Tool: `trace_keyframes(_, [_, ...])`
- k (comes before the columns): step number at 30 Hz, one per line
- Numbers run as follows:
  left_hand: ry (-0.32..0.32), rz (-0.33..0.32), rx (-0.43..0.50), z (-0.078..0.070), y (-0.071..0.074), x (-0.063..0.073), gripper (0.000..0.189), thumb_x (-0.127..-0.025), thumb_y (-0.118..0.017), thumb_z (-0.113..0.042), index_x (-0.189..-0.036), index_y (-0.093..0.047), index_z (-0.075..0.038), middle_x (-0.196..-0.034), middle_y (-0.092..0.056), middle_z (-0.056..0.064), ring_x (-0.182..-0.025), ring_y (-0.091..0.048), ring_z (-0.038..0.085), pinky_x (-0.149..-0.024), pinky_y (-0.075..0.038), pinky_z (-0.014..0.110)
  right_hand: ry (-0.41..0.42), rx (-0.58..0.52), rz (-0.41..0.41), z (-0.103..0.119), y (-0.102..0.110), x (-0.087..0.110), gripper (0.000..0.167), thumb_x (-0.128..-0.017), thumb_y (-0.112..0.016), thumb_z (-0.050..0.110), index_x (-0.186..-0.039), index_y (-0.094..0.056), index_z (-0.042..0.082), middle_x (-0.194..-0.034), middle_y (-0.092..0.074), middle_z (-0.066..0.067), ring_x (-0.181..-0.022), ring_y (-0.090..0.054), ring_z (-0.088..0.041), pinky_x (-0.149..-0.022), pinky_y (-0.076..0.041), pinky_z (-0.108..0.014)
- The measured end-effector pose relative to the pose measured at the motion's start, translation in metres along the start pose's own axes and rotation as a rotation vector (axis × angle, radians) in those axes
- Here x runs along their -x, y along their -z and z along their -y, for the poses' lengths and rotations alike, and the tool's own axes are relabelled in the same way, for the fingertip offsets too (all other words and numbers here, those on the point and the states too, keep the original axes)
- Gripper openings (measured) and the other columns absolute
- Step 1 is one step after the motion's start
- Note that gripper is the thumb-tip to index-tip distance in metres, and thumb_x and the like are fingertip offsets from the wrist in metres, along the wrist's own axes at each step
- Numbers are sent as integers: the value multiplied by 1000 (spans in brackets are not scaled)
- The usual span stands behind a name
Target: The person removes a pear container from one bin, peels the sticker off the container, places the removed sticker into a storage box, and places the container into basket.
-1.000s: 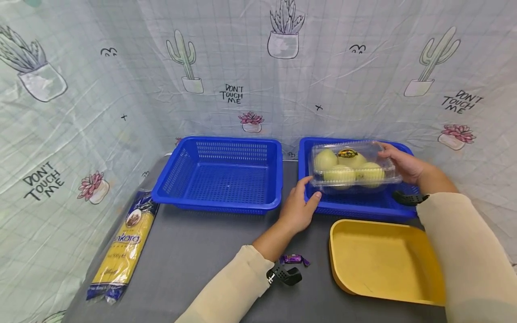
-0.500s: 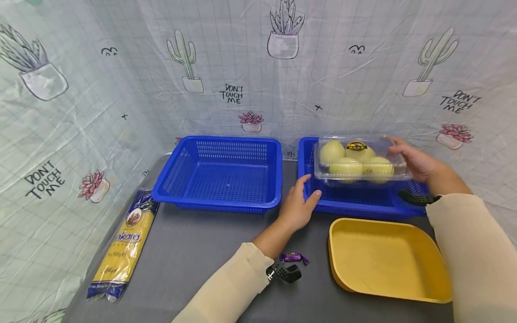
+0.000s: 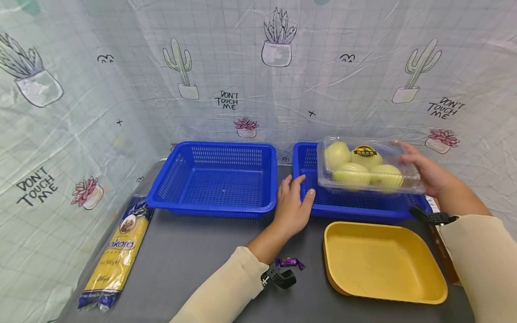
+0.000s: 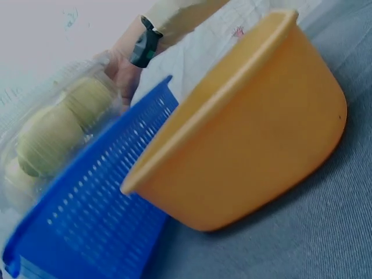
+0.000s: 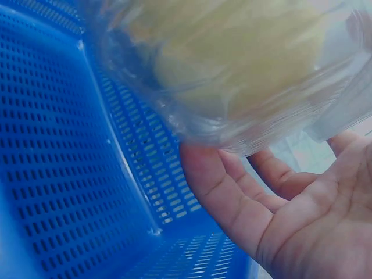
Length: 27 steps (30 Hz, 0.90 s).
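Note:
My right hand (image 3: 434, 172) grips the right end of a clear plastic clamshell box (image 3: 409, 172) holding several round, pale yellow-green fruits (image 3: 351, 175). The box is over the right blue basket (image 3: 363, 213), tilted slightly down to the right. In the right wrist view, the fingers (image 5: 226, 197) curl at the underside of the box, with the perforated basket behind. At that basket's left rim rests my left hand (image 3: 291, 208), fingers loosely spread and away from the box. The left wrist view also shows the box (image 4: 55, 128) above the basket wall.
A second blue basket (image 3: 218, 210) stands left. In front of the right basket is a yellow tub (image 3: 383, 264). A purple-wrapped candy (image 3: 288, 262) lies by my left wrist, a yellow-blue pasta packet (image 3: 117, 255) at far left. A brown item (image 3: 444, 255) shows partly beside my right sleeve.
The box, held by my right hand, has moved right, rising and then lowering slightly. My left hand stays by the basket rim. A brown item has come into view at right.

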<state>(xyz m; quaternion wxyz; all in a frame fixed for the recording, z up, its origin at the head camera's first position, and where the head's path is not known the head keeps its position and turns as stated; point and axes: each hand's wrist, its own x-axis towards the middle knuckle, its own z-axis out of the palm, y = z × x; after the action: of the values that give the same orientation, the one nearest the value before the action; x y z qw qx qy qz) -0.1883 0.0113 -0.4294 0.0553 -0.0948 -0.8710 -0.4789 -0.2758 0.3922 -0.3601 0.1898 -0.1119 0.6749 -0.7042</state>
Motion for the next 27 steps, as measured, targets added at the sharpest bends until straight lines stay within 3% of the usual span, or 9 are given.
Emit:
trace_keyframes(3, [-62,1,66,-8,7,1,56,-113,-46,-43,-163,-42,-18,-172,-26,17,-158,-25,37,-124,-26,62,59,-99,84,4,-5,8,45,-116,-27,19,-154,-40,40,-135,-64,6,-105,-72,-18,-81,-64,-40])
trace_keyframes(7, [-112,4,179,-18,20,3,55,-114,-45,-42,-164,-41,-18,-170,-31,15,-156,-33,34,-123,-30,61,105,-143,156,10,-15,16,50,-115,-23,15,-156,-42,37,-136,-67,3,-110,-72,-21,-84,-64,-41])
trace_keyframes(15, [-102,6,250,-29,45,14,53,-114,-44,-43,-165,-38,-28,-170,-32,4,-154,-36,28,-120,-36,59,201,-118,200,12,-48,30,47,-115,-26,10,-159,-35,26,-137,-65,-2,-106,-74,-22,-80,-64,-42])
trace_keyframes(20, [-115,68,309,-32,61,24,53,-114,-45,-43,-165,-37,-33,-171,-28,3,-154,-34,28,-115,-42,57,215,-99,166,9,-74,43,49,-114,-27,10,-161,-31,25,-138,-65,-1,-104,-75,-22,-79,-64,-43])
trace_keyframes(24, [-137,116,327,-31,71,33,56,-113,-46,-48,-166,-36,-34,-171,-26,4,-155,-32,32,-115,-39,64,226,-103,68,5,-96,52,49,-113,-30,9,-158,-35,27,-135,-65,1,-104,-73,-17,-82,-64,-37])
trace_keyframes(27, [-140,119,334,-30,78,40,55,-113,-48,-47,-165,-37,-34,-170,-27,4,-154,-33,34,-113,-41,66,207,-102,6,2,-110,57,48,-113,-32,11,-157,-34,30,-137,-62,2,-107,-71,-15,-85,-63,-34])
